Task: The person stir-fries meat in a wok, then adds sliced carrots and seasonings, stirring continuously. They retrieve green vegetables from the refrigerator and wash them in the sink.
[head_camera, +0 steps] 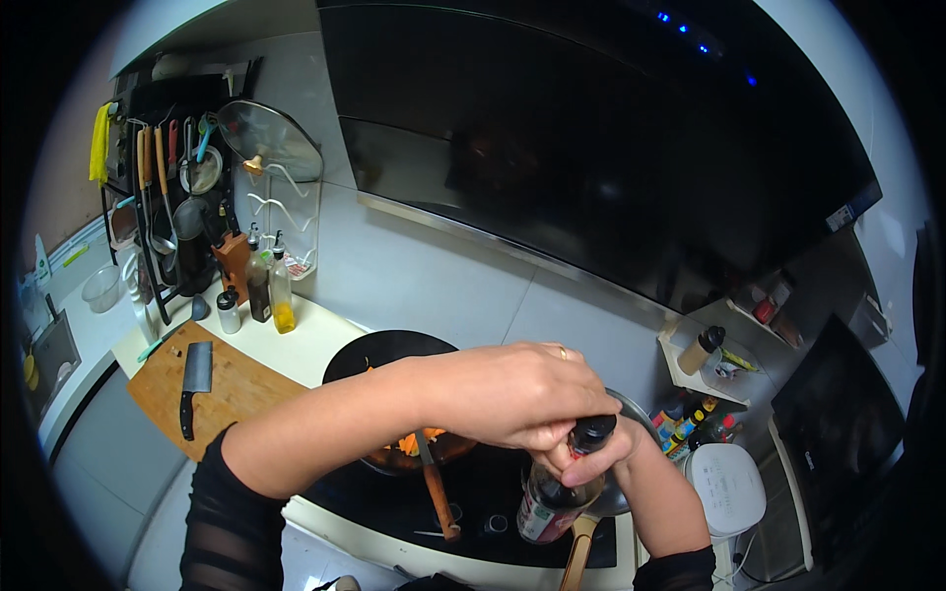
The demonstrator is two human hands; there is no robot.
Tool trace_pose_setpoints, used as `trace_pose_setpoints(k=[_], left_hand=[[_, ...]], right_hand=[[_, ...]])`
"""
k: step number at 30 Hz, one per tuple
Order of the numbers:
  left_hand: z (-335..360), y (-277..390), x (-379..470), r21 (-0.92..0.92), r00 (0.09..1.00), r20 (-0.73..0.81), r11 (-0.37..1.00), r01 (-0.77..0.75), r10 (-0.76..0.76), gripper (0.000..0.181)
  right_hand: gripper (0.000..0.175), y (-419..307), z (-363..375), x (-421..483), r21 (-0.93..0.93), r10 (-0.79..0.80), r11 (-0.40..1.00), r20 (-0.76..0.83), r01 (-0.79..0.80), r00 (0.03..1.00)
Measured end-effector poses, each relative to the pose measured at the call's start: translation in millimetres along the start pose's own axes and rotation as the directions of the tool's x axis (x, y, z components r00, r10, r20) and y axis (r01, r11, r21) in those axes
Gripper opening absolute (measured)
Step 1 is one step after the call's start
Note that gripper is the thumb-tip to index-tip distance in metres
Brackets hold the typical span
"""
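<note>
A glass bottle of dark sauce [550, 510], with a label and a black cap [595, 432], tilts above the right side of the black cooktop [488, 480]. My right hand [617, 451] grips it around the neck. From the left my left hand [528, 395], a ring on one finger, reaches across and closes on the bottle's top beside the cap; some fingertips are hidden. Under my left forearm is a black wok [392, 346] with orange strips of food [406, 445] in it. A wooden-handled spatula [440, 495] leans out of the wok towards me.
A cleaver [197, 369] lies on the wooden cutting board [255, 388] at left. Behind it stand oil bottles [282, 295] and a knife block [233, 258]. Behind the sauce bottle sits a pan with a wooden handle [580, 554]. A white appliance [724, 484] is at right, below the range hood [591, 148].
</note>
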State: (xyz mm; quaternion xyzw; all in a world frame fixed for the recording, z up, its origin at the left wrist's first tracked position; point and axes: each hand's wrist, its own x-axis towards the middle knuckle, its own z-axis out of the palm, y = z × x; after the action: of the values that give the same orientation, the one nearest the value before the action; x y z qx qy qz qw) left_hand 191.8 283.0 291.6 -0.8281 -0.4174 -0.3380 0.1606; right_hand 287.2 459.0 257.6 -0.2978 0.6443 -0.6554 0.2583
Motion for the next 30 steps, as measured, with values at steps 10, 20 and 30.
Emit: trace_pose_setpoints(k=[10,20,30], left_hand=[[21,9,4,0.469,0.915,0.183,0.786,-0.402,0.359,0.023],[59,-27,37,0.28,0.821,0.551,0.893,-0.352,0.151,0.031],[24,-1,12,0.301,0.912,0.41,0.939,-0.167,0.031,0.022]], right_hand=[[0.018,14,2,-7,-0.129,0.046,0.991,0.006,-0.044,0.999],[0.016,10,1,2,-0.24,0.212,0.931,-0.254,-0.274,0.944],[0.015,13,2,6,-0.262,0.233,0.901,-0.378,-0.345,0.896]])
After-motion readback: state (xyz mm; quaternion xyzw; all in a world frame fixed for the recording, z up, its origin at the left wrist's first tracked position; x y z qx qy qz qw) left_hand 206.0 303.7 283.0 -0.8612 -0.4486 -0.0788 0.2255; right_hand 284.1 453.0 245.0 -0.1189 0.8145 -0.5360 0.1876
